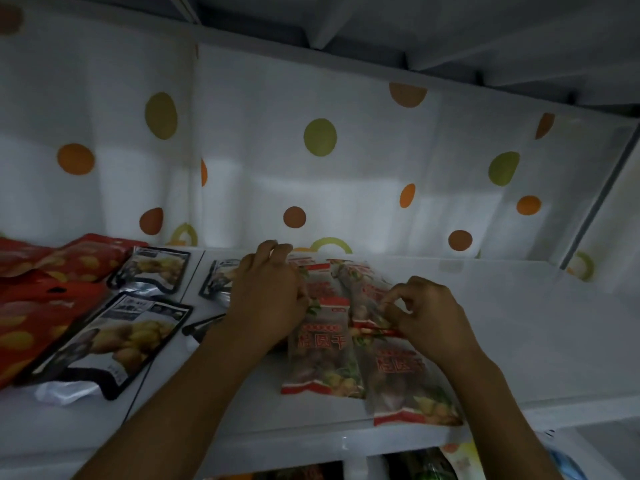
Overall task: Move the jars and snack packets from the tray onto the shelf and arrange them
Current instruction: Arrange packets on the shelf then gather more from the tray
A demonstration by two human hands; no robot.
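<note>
Pinching the red end of a clear snack packet [375, 330] between thumb and curled fingers, the right hand [427, 315] sits mid-shelf [519, 341]. The left hand [266, 296] lies curled over the left side of the overlapping packets [322, 355]; its grip is hidden. Black-edged packets [114, 341] lie left, and red packets [31, 327] beyond them are cut off. The print is blurred.

We see white backdrop cloth [346, 174], creased in vertical folds, dotted orange, green, brown. We note grey upright bar [602, 188] at right edge. Bottom right, we spot blue object [569, 467], too blurred to identify.
</note>
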